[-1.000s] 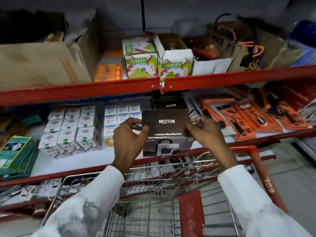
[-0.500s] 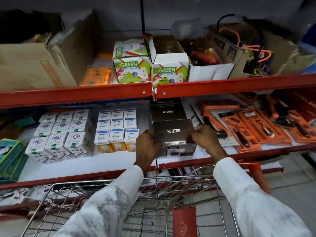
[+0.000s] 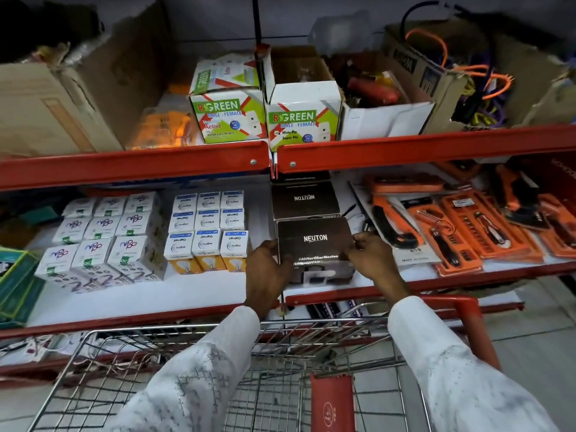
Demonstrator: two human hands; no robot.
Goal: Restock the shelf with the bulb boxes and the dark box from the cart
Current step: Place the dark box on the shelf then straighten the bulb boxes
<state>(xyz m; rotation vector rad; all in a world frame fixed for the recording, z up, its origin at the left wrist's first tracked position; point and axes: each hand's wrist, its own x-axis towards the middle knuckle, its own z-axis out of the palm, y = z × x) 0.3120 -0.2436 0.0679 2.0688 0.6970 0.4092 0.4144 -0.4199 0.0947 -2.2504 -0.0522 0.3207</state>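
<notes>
While both hands reach over the cart [image 3: 218, 338], they hold the dark box [image 3: 314, 241] on the middle shelf [image 3: 124, 294]. This box carries the word NEUTON on its top and sits near the front edge of the shelf, just right of the post joint. The left hand [image 3: 265, 272] is curled against the left side of the box, fingers [image 3: 268, 247] bent around its corner. The right hand [image 3: 371, 260] pinches the right upper edge with its fingertips [image 3: 358, 241], the rest of the hand half closed. Whether the bottom of the box rests fully on the shelf I cannot tell, because the hands cover its lower corners.

Directly behind it stands a second dark box [image 3: 305, 199] of the same kind, its print turned the other way; the two look touching. To the left, the bulb boxes [image 3: 205, 232] stand in neat rows, white with orange fronts, close beside the left hand. Further left is another block of white boxes [image 3: 103, 238]. To the right of the dark box lie orange tool packs [image 3: 467, 229], spread flat.

On the upper shelf two green boxes [image 3: 265, 116] stand at the middle. Below, the wire basket of the cart looks bare where it shows between the white sleeves [image 3: 452, 369].
</notes>
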